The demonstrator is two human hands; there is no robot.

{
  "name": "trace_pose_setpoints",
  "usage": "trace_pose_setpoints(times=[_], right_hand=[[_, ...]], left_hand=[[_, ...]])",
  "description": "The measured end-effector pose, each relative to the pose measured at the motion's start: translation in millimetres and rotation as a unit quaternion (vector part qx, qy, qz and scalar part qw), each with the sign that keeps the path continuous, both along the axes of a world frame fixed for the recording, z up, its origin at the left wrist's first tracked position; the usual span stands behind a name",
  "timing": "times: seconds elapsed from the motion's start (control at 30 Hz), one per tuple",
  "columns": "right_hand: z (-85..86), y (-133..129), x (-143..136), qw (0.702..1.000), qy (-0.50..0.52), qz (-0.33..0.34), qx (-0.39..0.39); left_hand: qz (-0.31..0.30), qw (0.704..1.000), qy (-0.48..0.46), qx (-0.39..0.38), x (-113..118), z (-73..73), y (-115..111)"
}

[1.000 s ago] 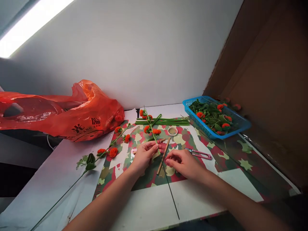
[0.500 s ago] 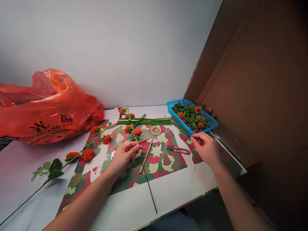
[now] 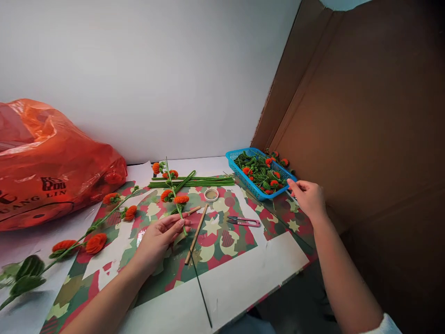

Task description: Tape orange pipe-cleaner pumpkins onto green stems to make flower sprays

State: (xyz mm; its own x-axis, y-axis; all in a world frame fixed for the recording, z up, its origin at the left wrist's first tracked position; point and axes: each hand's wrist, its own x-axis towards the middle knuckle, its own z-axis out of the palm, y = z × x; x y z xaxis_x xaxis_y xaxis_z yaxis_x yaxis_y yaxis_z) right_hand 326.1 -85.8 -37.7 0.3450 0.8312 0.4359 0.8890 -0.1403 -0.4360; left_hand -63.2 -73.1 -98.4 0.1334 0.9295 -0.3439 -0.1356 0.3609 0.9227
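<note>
My left hand [image 3: 165,234] pinches the green stem of a flower spray [image 3: 173,185] with small orange blooms; a thin dark wire runs down below it toward the table's front edge. My right hand [image 3: 308,197] is closed in a pinch at the right end of the blue basket [image 3: 262,194]; what lies between the fingertips is too small to make out. Green leaves and orange blooms fill the basket. Between the hands lie pink-handled snips [image 3: 245,222], a roll of tape [image 3: 211,195] and a thin brown stick [image 3: 197,234].
Green stems [image 3: 208,182] lie behind the tape roll. A finished-looking orange flower branch [image 3: 95,227] rests at the left, beside a red plastic bag [image 3: 59,171]. A cardboard wall [image 3: 354,116] stands on the right.
The view has turned right, shifting the table items left. My right hand has moved right relative to the snips, to the basket's right end. My left hand still holds the spray.
</note>
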Motion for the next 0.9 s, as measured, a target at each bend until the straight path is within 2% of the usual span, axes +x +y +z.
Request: trace_pose_setpoints(times=[0.1, 0.17, 0.3, 0.4, 0.53, 0.77, 0.9], right_hand=[[3.0, 28.9, 14.9, 0.996, -0.066, 0.012, -0.053], [4.1, 57.2, 24.2, 0.994, -0.074, 0.021, -0.080], [-0.6, 113.3, 38.9, 0.976, -0.083, 0.073, -0.187], [-6.1, 136.7, 44.4, 0.960, -0.095, 0.115, -0.236], [-4.3, 140.2, 46.0, 0.958, -0.109, 0.149, -0.220], [25.2, 123.3, 52.6, 0.981, -0.057, 0.159, -0.100], [31.4, 121.7, 54.8, 0.977, 0.029, 0.173, -0.119]], left_hand=[[0.007, 1.000, -0.002, -0.008, 0.5, 0.1, 0.3], [0.015, 1.000, -0.005, -0.011, 0.6, -1.0, 0.7], [0.020, 0.999, -0.009, -0.026, -0.9, -4.0, 0.8], [0.019, 0.999, -0.015, -0.036, -1.8, -4.2, 0.9], [0.041, 0.998, -0.013, -0.051, -1.1, -2.5, 1.9], [0.041, 0.997, -0.022, -0.062, -4.3, -10.6, 3.9], [0.041, 0.996, -0.030, -0.067, -4.5, -13.0, 4.6]])
